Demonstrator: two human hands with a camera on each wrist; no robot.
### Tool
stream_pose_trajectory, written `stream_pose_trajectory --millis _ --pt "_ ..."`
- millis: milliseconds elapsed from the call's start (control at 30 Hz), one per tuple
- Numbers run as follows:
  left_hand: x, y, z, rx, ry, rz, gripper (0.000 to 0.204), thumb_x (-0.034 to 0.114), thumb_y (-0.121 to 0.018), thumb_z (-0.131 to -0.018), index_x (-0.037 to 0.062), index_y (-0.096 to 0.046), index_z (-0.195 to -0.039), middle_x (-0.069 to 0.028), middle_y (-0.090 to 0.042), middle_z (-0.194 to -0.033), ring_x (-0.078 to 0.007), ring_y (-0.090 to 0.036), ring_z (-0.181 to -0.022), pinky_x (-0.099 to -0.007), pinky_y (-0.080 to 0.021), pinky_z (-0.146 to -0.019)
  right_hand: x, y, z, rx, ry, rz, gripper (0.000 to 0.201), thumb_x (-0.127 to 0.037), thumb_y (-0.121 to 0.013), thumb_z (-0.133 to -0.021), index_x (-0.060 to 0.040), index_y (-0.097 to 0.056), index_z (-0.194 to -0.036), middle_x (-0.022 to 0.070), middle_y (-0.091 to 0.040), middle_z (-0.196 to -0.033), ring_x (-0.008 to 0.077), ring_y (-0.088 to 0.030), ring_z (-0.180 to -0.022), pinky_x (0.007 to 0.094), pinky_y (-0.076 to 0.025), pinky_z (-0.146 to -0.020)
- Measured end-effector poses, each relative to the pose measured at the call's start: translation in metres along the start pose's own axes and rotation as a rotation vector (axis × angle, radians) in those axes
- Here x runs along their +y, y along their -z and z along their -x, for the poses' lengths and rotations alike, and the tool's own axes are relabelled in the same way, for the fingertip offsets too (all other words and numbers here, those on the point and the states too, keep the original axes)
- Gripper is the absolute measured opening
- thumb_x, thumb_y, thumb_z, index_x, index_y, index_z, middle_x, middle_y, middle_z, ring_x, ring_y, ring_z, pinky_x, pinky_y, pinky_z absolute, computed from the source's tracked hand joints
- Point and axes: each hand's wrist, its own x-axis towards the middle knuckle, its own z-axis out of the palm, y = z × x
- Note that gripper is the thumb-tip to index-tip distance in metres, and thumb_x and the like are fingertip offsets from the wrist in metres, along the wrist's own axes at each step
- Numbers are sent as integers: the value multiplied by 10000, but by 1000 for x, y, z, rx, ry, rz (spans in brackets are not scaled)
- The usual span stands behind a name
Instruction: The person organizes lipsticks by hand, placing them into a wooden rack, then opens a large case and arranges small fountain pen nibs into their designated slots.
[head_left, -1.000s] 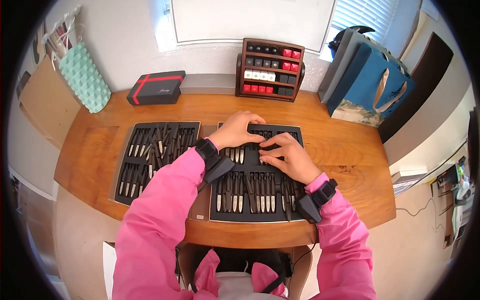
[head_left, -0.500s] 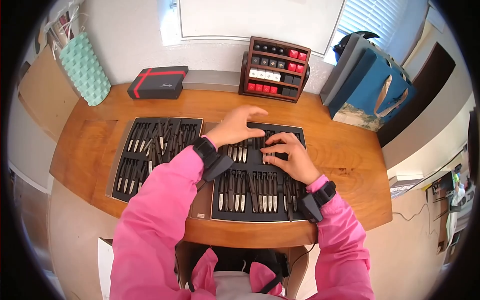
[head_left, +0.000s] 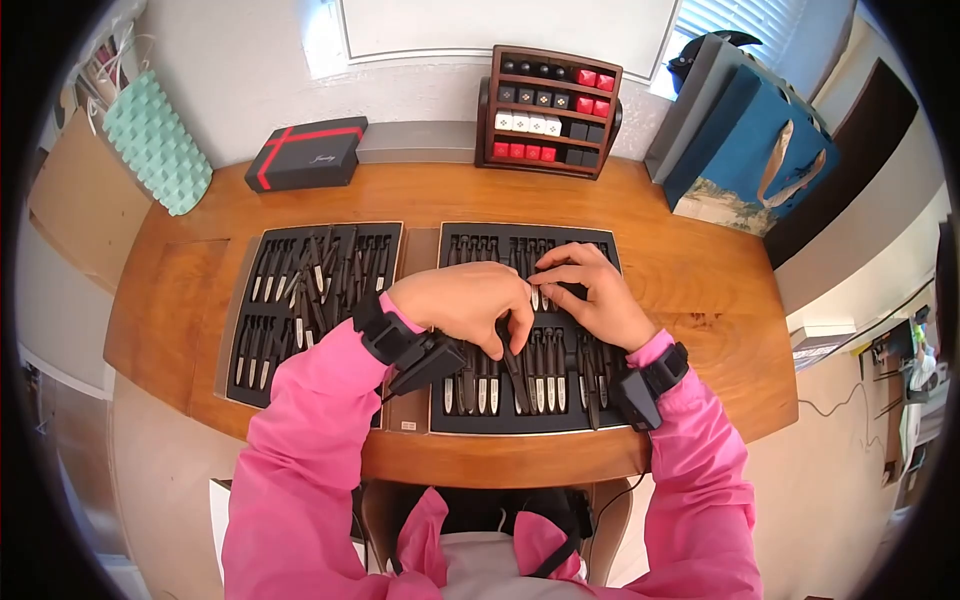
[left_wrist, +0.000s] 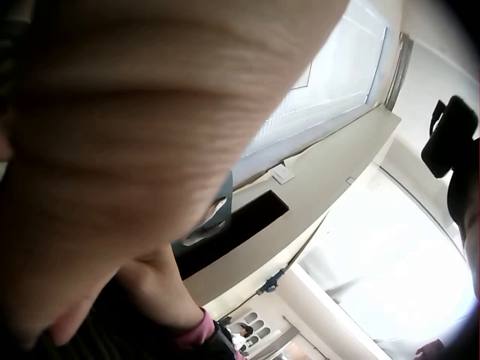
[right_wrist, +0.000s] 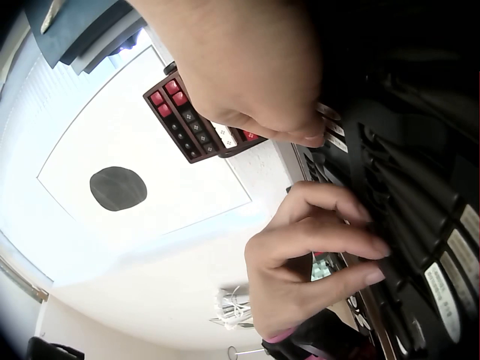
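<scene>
Rows of slim dark pieces with white label ends fill the right black tray [head_left: 480, 426]. My left hand [head_left: 462, 303] bends down over its middle, thumb and fingertips pinching the top of a slanted dark piece [head_left: 517, 384]. Close beside it, my right hand [head_left: 603, 298] has its fingertips together at a white-ended piece [head_left: 535, 297] in the upper row. In the right wrist view the left hand [right_wrist: 304, 251] reaches into the lower rows, while the right hand [right_wrist: 240, 67] hides most of what it touches. The left wrist view shows mainly the blurred left hand [left_wrist: 142, 142].
Left of the hands lies another tray [head_left: 232, 375], with similar pieces heaped crosswise over its rows. Behind stand a black box with red ribbon [head_left: 306, 153], a wooden rack of small cubes [head_left: 550, 110] and a blue paper bag [head_left: 745, 150].
My left hand has come down from the upper row towards the lower rows and closed at a slanted piece. My right hand stays over the upper row, its fingertips slightly shifted.
</scene>
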Motion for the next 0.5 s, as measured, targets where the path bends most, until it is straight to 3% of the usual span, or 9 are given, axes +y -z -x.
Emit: stream_pose_trajectory --millis 100,167,200,267,300,333,400,500 --pt "-6 2 1 32 -29 67 182 93 -809 -697 74 -769 -873 -66 -703 -831 -231 -679 -817 -358 -522 -725 -3 1 0 9 -10 -29 166 -106 -692 -910 -77 -764 -1057 63 -660 -1132 283 -565 -1104 382 -454 -979" --pt "-5 9 4 -8 118 346 154 128 -787 -799 42 -756 -923 -51 -716 -843 -166 -664 -766 -319 -514 -697 -2 0 0 14 -19 -45 165 -116 -671 -935 -60 -756 -1064 70 -662 -1133 285 -565 -1106 383 -452 -981" --pt "-8 9 4 -11 121 344 154 128 -787 -799 42 -756 -923 -51 -716 -843 -166 -664 -766 -319 -514 -697 -1 0 0 25 -36 -71 182 -136 -649 -958 -45 -741 -1085 81 -665 -1132 287 -567 -1106 385 -451 -983" --pt "-14 9 4 160 174 588 166 164 -737 -898 13 -737 -966 -29 -712 -846 -111 -628 -728 -279 -502 -673 0 0 0 42 -50 -100 203 -156 -627 -981 -30 -726 -1106 92 -668 -1130 290 -568 -1106 387 -449 -985" --pt "-14 13 5 225 176 519 142 136 -699 -951 7 -719 -1007 5 -687 -849 -66 -594 -752 -243 -486 -666 0 1 0 42 -74 -128 224 -170 -610 -993 -24 -713 -1128 102 -670 -1131 294 -569 -1104 388 -449 -986" --pt "-18 15 6 220 178 514 142 136 -699 -951 7 -719 -1007 5 -687 -849 -66 -594 -752 -243 -486 -666 0 2 1 43 -98 -156 244 -185 -593 -1006 -18 -699 -1150 111 -671 -1131 298 -571 -1101 389 -449 -987" --pt "-28 16 7 389 301 665 127 125 -704 -943 13 -719 -1001 4 -678 -847 -56 -576 -736 -229 -472 -653 -1 3 1 55 -107 -178 258 -201 -596 -1004 -21 -696 -1159 114 -671 -1131 301 -572 -1103 389 -450 -989" --pt "-30 16 4 448 369 599 97 91 -708 -930 11 -717 -983 8 -677 -827 -47 -565 -708 -215 -456 -640 -3 1 2 73 -87 -155 283 -225 -647 -969 -26 -690 -1165 115 -669 -1138 307 -573 -1104 390 -449 -992"
